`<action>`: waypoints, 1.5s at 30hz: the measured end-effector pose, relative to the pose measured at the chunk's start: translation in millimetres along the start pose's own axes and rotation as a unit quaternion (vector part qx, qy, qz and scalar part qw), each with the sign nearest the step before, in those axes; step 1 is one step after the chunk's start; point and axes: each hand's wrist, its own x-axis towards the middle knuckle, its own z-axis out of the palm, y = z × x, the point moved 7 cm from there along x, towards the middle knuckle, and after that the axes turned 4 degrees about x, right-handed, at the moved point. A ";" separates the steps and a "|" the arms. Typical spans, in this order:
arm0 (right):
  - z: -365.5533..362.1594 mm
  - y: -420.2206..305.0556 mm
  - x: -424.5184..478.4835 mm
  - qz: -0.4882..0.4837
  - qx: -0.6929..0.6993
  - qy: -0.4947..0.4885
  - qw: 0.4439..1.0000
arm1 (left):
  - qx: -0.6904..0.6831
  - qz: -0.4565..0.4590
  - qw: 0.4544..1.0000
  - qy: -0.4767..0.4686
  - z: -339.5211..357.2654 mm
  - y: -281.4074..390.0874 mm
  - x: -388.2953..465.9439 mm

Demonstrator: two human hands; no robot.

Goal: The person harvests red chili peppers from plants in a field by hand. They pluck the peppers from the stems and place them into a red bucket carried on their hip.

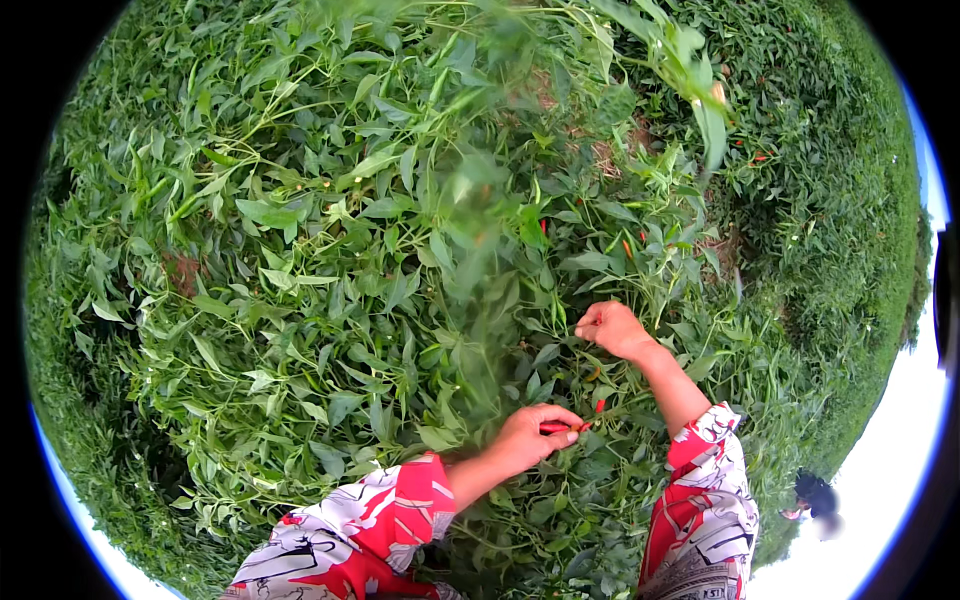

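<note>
My left hand point(534, 437) is low at the centre, its thumb and fingers closed around red chili peppers point(555, 427). Just above and right of it, another red chili pepper point(600, 406) hangs among the leaves. Higher up and to the right is my right hand point(611, 328), fingers curled in, beside green chili peppers point(558, 311) on the plant; a speck of red shows at its fingers, and what it holds is hard to tell. More red and orange chilies point(628, 249) hang above the right hand.
Dense chili plants point(300, 337) surround both arms. A leafy branch point(697, 82) reaches close to the camera at the upper right, and blurred leaves cross the centre. Dry straw and soil point(604, 157) show between plants. A dark, unclear shape point(816, 495), perhaps a person, is at the lower right.
</note>
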 end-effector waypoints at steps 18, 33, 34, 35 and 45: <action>-27.6 -60.7 -44.8 -0.055 0.535 -0.145 0.830 | -0.073 -0.038 0.995 -0.065 0.7 7.2 -4.3; 21.2 -19.9 -117.5 0.011 0.172 -0.020 0.985 | -0.058 0.061 0.996 -0.039 -4.4 16.3 -4.4; 21.1 -14.7 -116.6 0.025 0.151 -0.010 0.988 | -0.054 0.059 0.996 -0.036 -4.0 16.7 -5.7; 21.6 -13.9 -117.4 0.013 0.181 -0.032 0.983 | -0.053 0.057 0.996 -0.036 -3.6 17.1 -6.5; -25.5 -24.4 -148.4 -0.001 0.574 -0.037 0.818 | -0.037 0.055 0.998 -0.012 3.0 14.2 2.1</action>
